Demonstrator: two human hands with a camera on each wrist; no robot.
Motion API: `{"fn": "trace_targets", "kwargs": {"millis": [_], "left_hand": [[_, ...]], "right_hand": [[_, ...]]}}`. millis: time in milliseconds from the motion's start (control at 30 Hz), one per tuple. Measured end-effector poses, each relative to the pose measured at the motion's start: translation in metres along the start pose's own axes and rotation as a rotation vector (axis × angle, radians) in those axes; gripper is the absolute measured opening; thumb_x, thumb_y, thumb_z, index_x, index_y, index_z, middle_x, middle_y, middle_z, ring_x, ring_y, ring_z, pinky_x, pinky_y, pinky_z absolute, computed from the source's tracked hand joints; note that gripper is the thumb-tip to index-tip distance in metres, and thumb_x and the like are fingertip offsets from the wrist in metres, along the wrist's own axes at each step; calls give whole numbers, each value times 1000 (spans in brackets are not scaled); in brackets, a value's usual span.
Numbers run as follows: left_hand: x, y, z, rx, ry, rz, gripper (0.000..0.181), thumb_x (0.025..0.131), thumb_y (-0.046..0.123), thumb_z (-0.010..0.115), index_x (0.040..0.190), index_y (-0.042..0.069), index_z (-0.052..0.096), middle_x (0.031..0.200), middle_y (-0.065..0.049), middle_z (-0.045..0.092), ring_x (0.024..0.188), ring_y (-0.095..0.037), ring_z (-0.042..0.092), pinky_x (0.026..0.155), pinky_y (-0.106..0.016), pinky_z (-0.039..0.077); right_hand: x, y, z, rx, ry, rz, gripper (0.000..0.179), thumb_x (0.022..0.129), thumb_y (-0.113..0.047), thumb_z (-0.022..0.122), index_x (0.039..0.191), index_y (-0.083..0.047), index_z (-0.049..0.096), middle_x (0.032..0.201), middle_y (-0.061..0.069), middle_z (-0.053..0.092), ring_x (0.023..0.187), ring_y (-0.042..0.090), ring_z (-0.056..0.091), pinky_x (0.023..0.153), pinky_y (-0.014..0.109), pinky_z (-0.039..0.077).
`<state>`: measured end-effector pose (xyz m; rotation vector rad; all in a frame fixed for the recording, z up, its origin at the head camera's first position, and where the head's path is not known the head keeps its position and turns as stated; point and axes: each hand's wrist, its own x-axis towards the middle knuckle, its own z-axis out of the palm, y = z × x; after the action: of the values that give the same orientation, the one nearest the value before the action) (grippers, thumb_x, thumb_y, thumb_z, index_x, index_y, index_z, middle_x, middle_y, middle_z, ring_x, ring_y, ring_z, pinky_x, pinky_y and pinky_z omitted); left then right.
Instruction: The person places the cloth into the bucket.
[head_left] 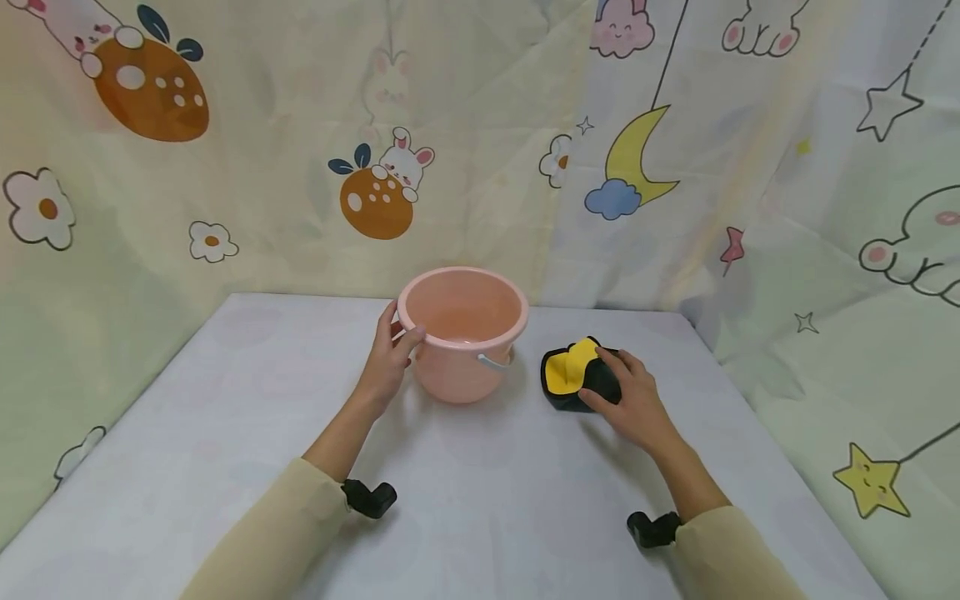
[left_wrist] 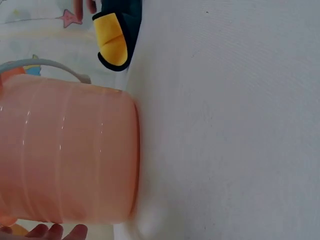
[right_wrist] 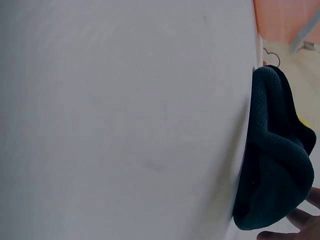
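At the frame's centre, my left hand [head_left: 388, 360] curves its fingers and thumb round the side of a pink, round plastic bucket [head_left: 459, 373], likely light, smooth, stiffish, best held near the rim. Right of centre, my right hand [head_left: 634, 402] pinches a crumpled dark-green-and-yellow fabric piece [head_left: 567, 371], probably soft, easily gathered by a fold.
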<state>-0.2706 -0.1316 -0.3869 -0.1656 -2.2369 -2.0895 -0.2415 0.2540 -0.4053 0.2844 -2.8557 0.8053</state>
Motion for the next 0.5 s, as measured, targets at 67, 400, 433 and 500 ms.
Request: {"fn": "trace_targets", "kwargs": {"millis": [67,400,433,500], "left_hand": [[0,-1,1,-3,2,8,81,102,42,55,166,27,8,162,-15,31,146,-32,38,111,-60,34],[1,-2,3,-14,14,11,79,102,39,56,166,29,10,161,-15,34,144,-33,41,109,-59,36],[1,-2,3,-16,14,8,79,102,37,56,166,29,10,161,-15,35,144,-33,40,108,-58,37],[0,-2,3,-16,13,5,79,102,37,56,166,28,9,161,-15,35,144,-33,40,106,-55,37]], "right_hand": [[2,0,3,-4,-19,15,77,97,-43,67,160,-12,34,163,33,18,144,61,23,107,80,29],[20,-2,21,-39,-73,67,82,96,-44,68,161,-11,30,163,36,15,146,63,16,109,79,28],[21,-2,22,-41,-82,75,83,95,-45,68,161,-12,30,163,37,14,147,63,15,109,79,28],[24,-3,26,-48,-100,90,84,95,-45,69,161,-12,29,163,37,13,147,63,13,109,79,28]]}}
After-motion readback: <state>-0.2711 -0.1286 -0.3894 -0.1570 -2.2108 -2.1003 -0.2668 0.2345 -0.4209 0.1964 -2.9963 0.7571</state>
